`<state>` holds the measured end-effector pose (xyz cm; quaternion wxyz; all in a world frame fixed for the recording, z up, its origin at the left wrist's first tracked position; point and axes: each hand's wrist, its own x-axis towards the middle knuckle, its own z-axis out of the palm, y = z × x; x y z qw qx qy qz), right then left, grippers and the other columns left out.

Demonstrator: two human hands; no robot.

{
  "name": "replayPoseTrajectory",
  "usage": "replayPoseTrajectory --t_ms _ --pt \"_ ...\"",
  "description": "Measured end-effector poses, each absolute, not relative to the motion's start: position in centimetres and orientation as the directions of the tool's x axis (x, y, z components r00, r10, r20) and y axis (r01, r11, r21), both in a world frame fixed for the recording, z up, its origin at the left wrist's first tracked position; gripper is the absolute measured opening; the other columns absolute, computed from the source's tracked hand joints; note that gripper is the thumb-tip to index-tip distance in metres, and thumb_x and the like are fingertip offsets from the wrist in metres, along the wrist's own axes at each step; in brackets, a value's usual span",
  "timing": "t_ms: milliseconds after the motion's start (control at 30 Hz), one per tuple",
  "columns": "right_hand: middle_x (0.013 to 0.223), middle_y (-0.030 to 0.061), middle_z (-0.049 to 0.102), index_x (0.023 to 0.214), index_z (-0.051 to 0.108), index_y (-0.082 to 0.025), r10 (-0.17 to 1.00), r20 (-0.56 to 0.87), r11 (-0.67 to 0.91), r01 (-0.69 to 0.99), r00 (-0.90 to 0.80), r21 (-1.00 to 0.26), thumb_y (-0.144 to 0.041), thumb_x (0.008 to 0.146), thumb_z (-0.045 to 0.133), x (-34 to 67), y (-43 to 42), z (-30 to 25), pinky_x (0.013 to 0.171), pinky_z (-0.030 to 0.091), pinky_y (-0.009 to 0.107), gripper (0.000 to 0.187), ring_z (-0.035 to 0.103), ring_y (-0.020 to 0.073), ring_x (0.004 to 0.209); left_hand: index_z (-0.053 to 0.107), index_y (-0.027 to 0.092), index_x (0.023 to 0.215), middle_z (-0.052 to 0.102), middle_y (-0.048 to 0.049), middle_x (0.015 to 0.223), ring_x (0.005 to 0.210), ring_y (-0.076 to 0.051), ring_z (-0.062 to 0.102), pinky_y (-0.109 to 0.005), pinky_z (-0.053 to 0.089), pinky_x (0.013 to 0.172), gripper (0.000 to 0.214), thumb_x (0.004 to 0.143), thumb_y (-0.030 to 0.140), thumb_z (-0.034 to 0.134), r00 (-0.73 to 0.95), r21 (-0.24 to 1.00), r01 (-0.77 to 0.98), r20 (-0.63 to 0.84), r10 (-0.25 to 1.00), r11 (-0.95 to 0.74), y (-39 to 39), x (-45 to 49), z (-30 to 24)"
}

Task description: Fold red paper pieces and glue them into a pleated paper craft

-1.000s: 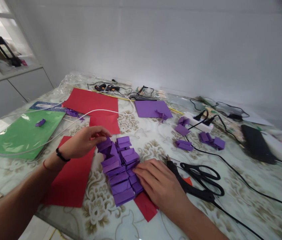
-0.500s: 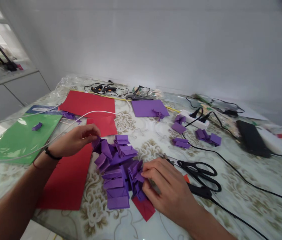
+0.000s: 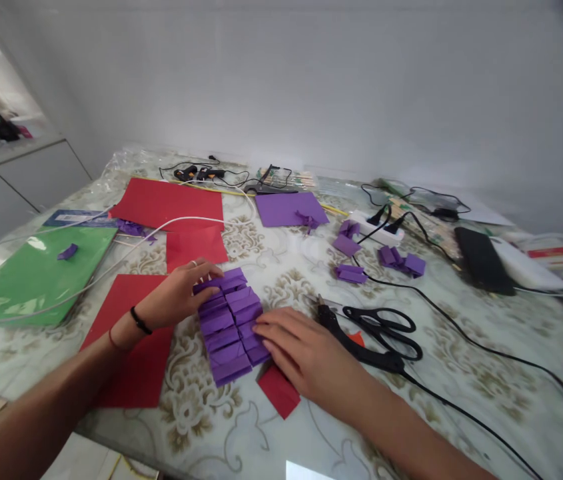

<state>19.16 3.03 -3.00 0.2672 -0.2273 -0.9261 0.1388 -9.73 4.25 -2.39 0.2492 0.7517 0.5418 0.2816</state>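
Note:
A piece of purple folded paper (image 3: 226, 330), made of several small box-like units in two rows, rests on the patterned table between my hands. My left hand (image 3: 181, 291) grips its far left corner, the thumb over the top and the fingers round the far edge. On the right side, my right hand (image 3: 306, 350) presses its fingers along the edge; the fingertips partly hide that row. A small red paper piece (image 3: 280, 392) lies just under my right wrist side, close to the purple folds. Beyond that hand lie a black glue gun (image 3: 361, 353) and black-handled scissors (image 3: 384, 327).
Red sheets (image 3: 168, 205), a purple sheet (image 3: 291, 209) and a green pack of paper (image 3: 36, 277) surround the work. Loose purple folds (image 3: 401, 261) lie near a white power strip (image 3: 376, 229). Cables cross the right side; a black phone-like slab (image 3: 484, 260) lies there.
The purple folded paper has gone from spread apart and twisted to two neat rows pressed together. My left hand moved right onto its corner; my right hand moved slightly left. The view shifted slightly.

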Motion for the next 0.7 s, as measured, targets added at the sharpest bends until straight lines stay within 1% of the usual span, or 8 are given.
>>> replayPoseTrajectory --t_ms 133,200,267,333,433,533,600,700 --pt "0.105 0.0088 0.076 0.112 0.072 -0.020 0.706 0.310 0.692 0.526 -0.637 -0.495 -0.016 0.106 0.051 21.5 3.1 -1.0 0.087 0.064 0.039 0.022 0.075 0.0221 0.094 0.059 0.019 0.139 0.069 -0.0150 0.135 0.115 -0.028 0.069 -0.041 0.057 0.098 0.051 0.103 0.054 0.048 0.259 0.688 0.684 0.084 0.962 -0.244 4.1 -9.7 -1.8" --pt "0.103 0.0072 0.077 0.109 0.073 -0.021 0.769 0.173 0.603 0.610 -0.615 -0.513 -0.021 0.106 0.057 22.3 2.3 -1.0 0.080 0.064 0.037 0.017 0.076 0.0215 0.087 0.058 0.018 0.140 0.071 -0.0162 0.133 0.115 -0.031 0.071 -0.044 0.057 0.099 0.058 0.102 0.060 0.049 0.262 0.679 0.704 0.024 0.965 -0.208 4.3 -9.6 -1.5" --pt "0.116 0.0104 0.077 0.119 0.072 -0.020 0.771 0.113 0.587 0.629 -0.627 -0.510 -0.027 0.099 0.070 22.6 1.0 -1.6 0.088 0.064 0.041 0.021 0.077 0.0259 0.100 0.060 0.017 0.139 0.073 -0.0170 0.131 0.118 -0.034 0.071 -0.047 0.055 0.103 0.063 0.097 0.064 0.056 0.274 0.662 0.724 -0.022 0.962 -0.191 4.8 -9.3 -1.3" --pt "0.127 0.0143 0.074 0.129 0.068 -0.019 0.775 0.134 0.582 0.613 -0.618 -0.534 -0.030 0.093 0.079 22.3 -0.3 -2.5 0.099 0.061 0.047 0.039 0.073 0.0308 0.116 0.060 0.016 0.141 0.073 -0.0181 0.134 0.123 -0.037 0.069 -0.049 0.053 0.106 0.069 0.091 0.064 0.064 0.286 0.649 0.739 -0.058 0.957 -0.181 5.7 -9.0 -1.1" --pt "0.126 0.0129 0.075 0.134 0.066 -0.022 0.829 0.088 0.447 0.559 -0.553 -0.699 -0.024 0.094 0.076 21.4 -1.3 -3.4 0.103 0.058 0.048 0.042 0.072 0.0302 0.118 0.060 0.016 0.143 0.074 -0.0187 0.131 0.121 -0.038 0.071 -0.047 0.055 0.102 0.077 0.081 0.060 0.076 0.301 0.643 0.747 -0.104 0.948 -0.167 6.9 -8.7 -0.9" --pt "0.109 0.0096 0.079 0.134 0.063 -0.019 0.860 -0.038 0.196 0.399 -0.509 -0.896 -0.023 0.095 0.072 20.4 -1.1 -4.0 0.091 0.062 0.042 0.040 0.076 0.0245 0.097 0.062 0.015 0.141 0.077 -0.0172 0.123 0.112 -0.036 0.074 -0.041 0.059 0.092 0.080 0.075 0.055 0.081 0.328 0.673 0.722 -0.128 0.936 -0.161 7.5 -8.7 -0.5" --pt "0.102 0.0072 0.079 0.133 0.062 -0.018 0.853 -0.068 0.124 0.328 -0.518 -0.936 -0.028 0.097 0.070 20.0 -0.6 -4.5 0.079 0.064 0.035 0.038 0.077 0.0203 0.086 0.063 0.015 0.139 0.079 -0.0124 0.109 0.099 -0.031 0.077 -0.037 0.061 0.082 0.076 0.076 0.052 0.081 0.356 0.711 0.684 -0.126 0.926 -0.166 7.4 -8.7 0.0" --pt "0.119 0.0116 0.076 0.138 0.057 -0.017 0.871 -0.047 0.117 0.298 -0.489 -0.947 -0.030 0.093 0.076 19.7 -0.1 -4.9 0.079 0.064 0.033 0.051 0.076 0.0183 0.088 0.068 0.019 0.131 0.078 -0.0039 0.091 0.084 -0.024 0.075 -0.031 0.059 0.073 0.060 0.078 0.044 0.080 0.408 0.778 0.600 -0.098 0.908 -0.186 6.5 -8.5 1.3"
